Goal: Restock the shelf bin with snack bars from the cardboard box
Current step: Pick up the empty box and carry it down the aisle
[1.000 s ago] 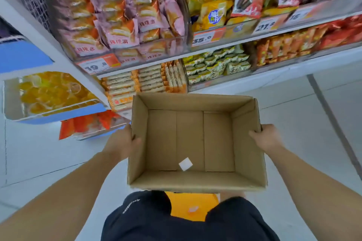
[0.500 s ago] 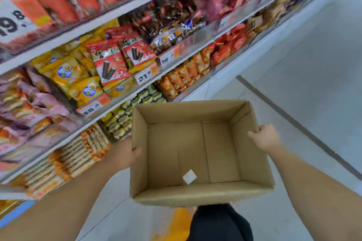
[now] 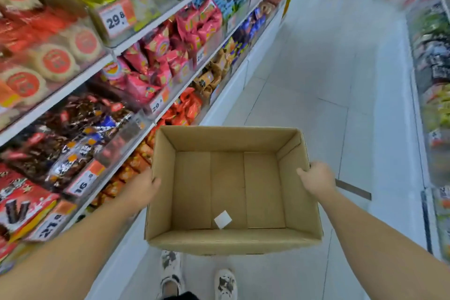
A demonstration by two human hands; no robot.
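Both hands, left [image 3: 143, 186] and right [image 3: 316, 179], still grip the sides of the cardboard box [image 3: 298, 204], carried above the floor; only a white scrap [image 3: 222, 219] inside. The view has swung from the shelves [image 3: 136, 41] down the aisle.

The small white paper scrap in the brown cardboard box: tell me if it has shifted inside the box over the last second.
No. The small white paper scrap lies near the brown cardboard box's near wall, as before.

An open brown cardboard box [image 3: 233, 190] is gripped at its side walls by the left hand [image 3: 143, 187] and right hand [image 3: 316, 179]. A small white paper square [image 3: 222, 219] is seen inside. Snack-stocked white shelves [image 3: 136, 41] are lined along the left; white patterned shoes [image 3: 170, 273] are glimpsed below.
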